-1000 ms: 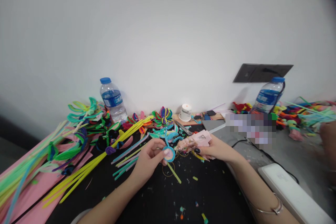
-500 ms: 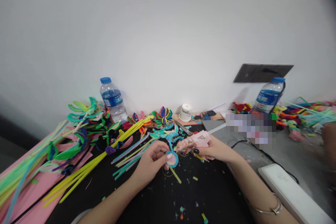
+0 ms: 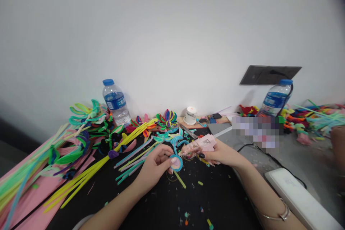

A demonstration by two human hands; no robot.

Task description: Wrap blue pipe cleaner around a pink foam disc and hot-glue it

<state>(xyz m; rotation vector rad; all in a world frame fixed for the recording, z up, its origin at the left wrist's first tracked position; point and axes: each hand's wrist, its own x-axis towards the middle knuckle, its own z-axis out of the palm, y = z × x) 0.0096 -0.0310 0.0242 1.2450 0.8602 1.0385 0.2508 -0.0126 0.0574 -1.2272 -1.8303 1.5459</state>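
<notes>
Between the thumb and fingers of my left hand (image 3: pixel 157 165) is a round disc (image 3: pixel 177 164) with a blue fuzzy rim and a pale centre. My right hand (image 3: pixel 219 153) is wrapped round a pink glue gun (image 3: pixel 201 144), its tip close above the disc's right edge; whether they touch is unclear. A glue stick (image 3: pixel 223 132) sticks out of the gun's back. Just behind the disc rises a curved blue pipe-cleaner piece (image 3: pixel 176 141). On the black mat (image 3: pixel 161 205) below lies a short yellow-green strip (image 3: pixel 180 180).
Yellow pipe cleaners (image 3: pixel 88 176) and colourful fuzzy shapes spread at the left. Water bottles (image 3: pixel 115 101) stand at left and right by the wall. Scissors (image 3: pixel 188 131) and a white spool (image 3: pixel 191 115) are behind my hands; a white power strip (image 3: pixel 299 197) lies at right.
The disc in my left hand has shifted very slightly to the left. Otherwise both hands and the glue gun look nearly still.
</notes>
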